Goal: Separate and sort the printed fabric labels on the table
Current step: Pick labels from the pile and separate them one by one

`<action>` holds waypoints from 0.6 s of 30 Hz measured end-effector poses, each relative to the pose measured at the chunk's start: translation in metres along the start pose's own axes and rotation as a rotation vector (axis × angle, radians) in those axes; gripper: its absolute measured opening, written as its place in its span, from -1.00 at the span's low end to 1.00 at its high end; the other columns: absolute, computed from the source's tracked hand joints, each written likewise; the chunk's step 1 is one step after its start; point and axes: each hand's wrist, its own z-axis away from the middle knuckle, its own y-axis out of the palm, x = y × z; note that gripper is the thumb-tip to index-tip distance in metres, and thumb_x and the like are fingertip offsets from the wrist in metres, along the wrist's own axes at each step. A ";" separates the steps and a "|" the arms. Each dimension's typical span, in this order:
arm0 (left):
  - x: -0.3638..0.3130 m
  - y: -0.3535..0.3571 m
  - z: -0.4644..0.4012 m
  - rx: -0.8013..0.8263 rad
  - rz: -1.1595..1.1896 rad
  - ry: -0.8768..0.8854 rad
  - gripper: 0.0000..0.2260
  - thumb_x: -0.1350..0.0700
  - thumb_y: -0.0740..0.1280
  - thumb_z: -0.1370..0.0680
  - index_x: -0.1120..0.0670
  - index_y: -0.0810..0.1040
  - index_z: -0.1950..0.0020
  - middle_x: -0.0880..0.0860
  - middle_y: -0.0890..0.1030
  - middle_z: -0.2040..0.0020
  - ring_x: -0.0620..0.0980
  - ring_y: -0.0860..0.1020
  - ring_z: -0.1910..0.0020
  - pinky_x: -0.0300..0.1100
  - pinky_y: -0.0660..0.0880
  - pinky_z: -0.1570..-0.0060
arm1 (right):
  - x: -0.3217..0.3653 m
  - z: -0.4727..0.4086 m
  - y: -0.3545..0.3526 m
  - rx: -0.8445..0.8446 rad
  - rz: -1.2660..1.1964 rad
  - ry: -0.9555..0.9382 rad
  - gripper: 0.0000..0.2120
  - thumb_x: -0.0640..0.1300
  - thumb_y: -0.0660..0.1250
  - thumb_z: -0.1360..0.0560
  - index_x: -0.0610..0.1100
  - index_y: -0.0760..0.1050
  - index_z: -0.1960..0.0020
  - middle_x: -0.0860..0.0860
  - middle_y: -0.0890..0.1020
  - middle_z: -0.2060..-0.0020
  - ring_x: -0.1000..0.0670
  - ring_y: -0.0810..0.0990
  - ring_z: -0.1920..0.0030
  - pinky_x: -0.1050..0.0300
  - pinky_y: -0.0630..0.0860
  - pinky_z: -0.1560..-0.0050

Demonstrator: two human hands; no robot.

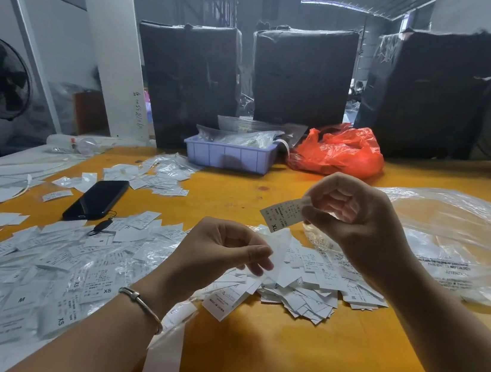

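Right hand (354, 228) pinches one white printed fabric label marked XL (283, 214) by its end above the yellow wooden counter (293, 357), left hand (223, 251) pinches a second white label (279, 254) (print unreadable) over the loose heap of white labels (312, 282); judged weightless, limp, slippery, best taken at an edge.

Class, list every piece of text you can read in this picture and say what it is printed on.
"XL": label pinched in the right hand.
"MADE IN CHINA": label below the left hand.
"XS": label in the pile.
"M": label in the pile.
"ATTENTION": clear bag; its other lines are blurred.
Fine print on the labels: too small.
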 end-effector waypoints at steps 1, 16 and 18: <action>0.000 0.000 0.000 0.001 0.000 0.000 -0.80 0.01 0.45 -0.43 0.12 0.70 0.10 0.07 0.72 0.18 0.02 0.68 0.23 -0.29 0.54 0.24 | 0.000 0.000 0.000 0.005 0.020 -0.005 -0.88 -0.36 0.43 -0.41 -0.20 0.54 0.16 -0.02 0.64 0.23 -0.10 0.62 0.13 -0.01 0.61 0.00; -0.001 0.000 0.001 0.034 -0.009 -0.037 -0.80 0.02 0.45 -0.44 0.14 0.70 0.09 0.07 0.73 0.18 0.02 0.68 0.23 -0.27 0.54 0.25 | -0.004 -0.001 -0.007 0.155 0.071 0.041 -0.81 -0.45 0.42 -0.38 -0.18 0.56 0.23 -0.07 0.63 0.28 -0.11 0.58 0.19 0.05 0.57 0.13; 0.000 0.000 0.000 0.050 -0.021 -0.041 -0.80 0.00 0.44 -0.43 0.12 0.70 0.10 0.06 0.73 0.18 -0.01 0.67 0.24 -0.27 0.53 0.26 | -0.006 -0.001 -0.006 0.179 0.077 0.047 -0.83 -0.45 0.42 -0.38 -0.21 0.56 0.22 -0.06 0.62 0.28 -0.08 0.58 0.20 0.13 0.56 0.14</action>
